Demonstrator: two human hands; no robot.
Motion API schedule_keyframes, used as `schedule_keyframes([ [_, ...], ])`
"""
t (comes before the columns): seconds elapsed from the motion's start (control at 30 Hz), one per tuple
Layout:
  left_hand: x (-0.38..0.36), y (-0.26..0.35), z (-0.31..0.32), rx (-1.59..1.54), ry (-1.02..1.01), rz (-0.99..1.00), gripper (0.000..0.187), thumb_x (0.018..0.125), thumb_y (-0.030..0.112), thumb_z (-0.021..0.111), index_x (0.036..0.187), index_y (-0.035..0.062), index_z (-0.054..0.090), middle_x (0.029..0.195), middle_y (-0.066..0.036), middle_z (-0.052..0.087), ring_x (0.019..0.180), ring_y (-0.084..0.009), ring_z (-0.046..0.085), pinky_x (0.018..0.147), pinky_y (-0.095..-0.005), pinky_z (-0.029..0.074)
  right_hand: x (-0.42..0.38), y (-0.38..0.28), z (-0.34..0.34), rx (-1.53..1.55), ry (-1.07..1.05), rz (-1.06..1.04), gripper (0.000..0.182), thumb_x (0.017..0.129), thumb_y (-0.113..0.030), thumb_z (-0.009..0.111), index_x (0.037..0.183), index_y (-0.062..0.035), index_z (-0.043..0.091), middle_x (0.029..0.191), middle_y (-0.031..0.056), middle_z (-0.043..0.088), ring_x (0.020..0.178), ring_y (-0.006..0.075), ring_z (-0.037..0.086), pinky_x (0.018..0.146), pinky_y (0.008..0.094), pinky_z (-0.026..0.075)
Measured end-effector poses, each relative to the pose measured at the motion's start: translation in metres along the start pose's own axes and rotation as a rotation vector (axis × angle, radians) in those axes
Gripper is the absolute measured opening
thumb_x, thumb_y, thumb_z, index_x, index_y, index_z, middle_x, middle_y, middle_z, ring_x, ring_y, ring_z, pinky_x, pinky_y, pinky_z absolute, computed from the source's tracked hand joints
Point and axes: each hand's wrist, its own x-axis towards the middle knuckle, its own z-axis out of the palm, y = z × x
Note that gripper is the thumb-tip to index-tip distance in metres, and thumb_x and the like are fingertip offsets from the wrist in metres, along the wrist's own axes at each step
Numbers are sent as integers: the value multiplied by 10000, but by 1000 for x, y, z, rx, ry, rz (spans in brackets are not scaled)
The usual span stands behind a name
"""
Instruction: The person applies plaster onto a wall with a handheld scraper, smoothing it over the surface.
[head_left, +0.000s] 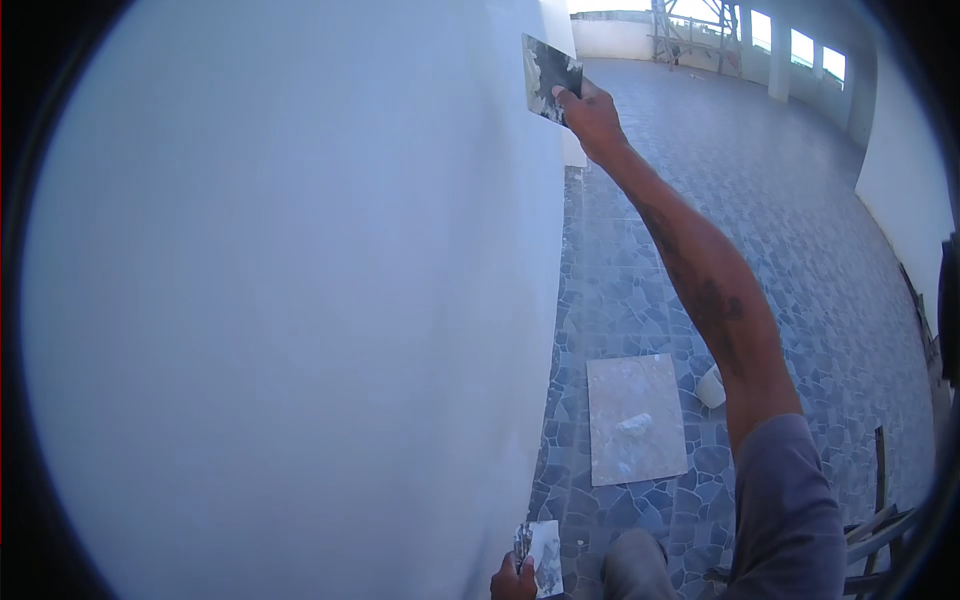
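My right hand [594,118] is stretched far forward, fingers closed round a putty knife [548,75] with a wide flat blade. White smears mark the dark blade, which overlaps the edge of the pale wall [300,300]. Low in the view, my left hand [514,580] is closed on a second putty knife [546,556], close beside the wall's foot. This blade carries white paste. On the floor below my right arm lies a pale square board [610,400] with a small lump of white paste [634,425] on it.
Blue-grey stone-patterned tiles [640,290] cover the floor. A white container [711,387] stands just right of the board, partly behind my arm. Metal bars [875,540] are at the lower right. Scaffolding [695,30] rises at the far end, near window openings [802,47].
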Motion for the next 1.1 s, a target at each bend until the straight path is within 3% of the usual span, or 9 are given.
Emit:
schedule_keyframes([
  [0.17,12,29,15,41,94,76,403,950,274,453,1246,12,527,1033,-306,626,985,-494,590,817,-527,480,55,6,-12,-246,-1,-200,405,939,-264,525,1243,-2,581,967,127,658,872,207,590,847,326,458],
  [0.27,28,62,30,-47,-14,12,441,949,280,459,1282,-5,509,1133,-312,599,1070,-488,561,903,-508,456,76,15,-21,-326,-69,-241,422,946,-296,501,1245,-7,572,952,164,654,866,235,592,834,334,461],
  [0.3,35,56,44,-10,50,35,458,948,281,464,1292,-19,499,1173,-317,578,1110,-484,539,938,-499,436,88,12,-21,-336,-94,-253,427,948,-306,492,1244,-9,570,952,178,653,867,244,594,827,336,463],
  [0.37,35,33,75,81,174,69,493,945,282,474,1311,-48,481,1252,-328,536,1189,-478,494,1008,-481,397,107,2,-22,-326,-131,-296,381,962,-265,485,1250,-32,573,1037,173,663,934,269,615,857,333,473],
  [0.4,33,65,66,56,131,33,506,946,284,477,1315,-62,473,1276,-335,514,1217,-477,468,1028,-472,379,117,5,-23,-322,-146,-311,360,969,-245,481,1253,-44,575,1079,170,669,968,282,626,872,331,479],
  [0.5,24,137,43,-1,65,-82,526,945,281,483,1320,-88,460,1312,-347,482,1260,-477,430,1059,-455,352,156,20,-12,-345,-83,-734,326,955,-99,495,1268,-108,586,1241,128,630,1136,300,600,961,332,482],
  [0.63,25,175,28,61,72,-215,491,939,255,488,1311,-65,477,1247,-324,545,1201,-478,489,1017,-455,395,192,35,-3,-414,-127,-1026,594,804,117,565,1311,-192,566,1380,63,538,1286,276,497,1025,358,470],
  [0.77,29,209,19,-57,135,-204,436,928,233,492,1278,-27,512,1161,-304,600,1130,-473,542,947,-467,440,202,34,-2,-416,-276,-968,656,756,161,599,1317,-177,565,1401,65,517,1324,274,455,1002,346,487],
  [1.1,60,233,-6,8,86,-309,402,923,221,472,1247,-10,533,1105,-307,611,1060,-477,574,862,-490,466,184,77,30,-307,-264,-886,671,737,189,623,1319,-137,551,1420,80,493,1372,276,386,1121,399,364],
])
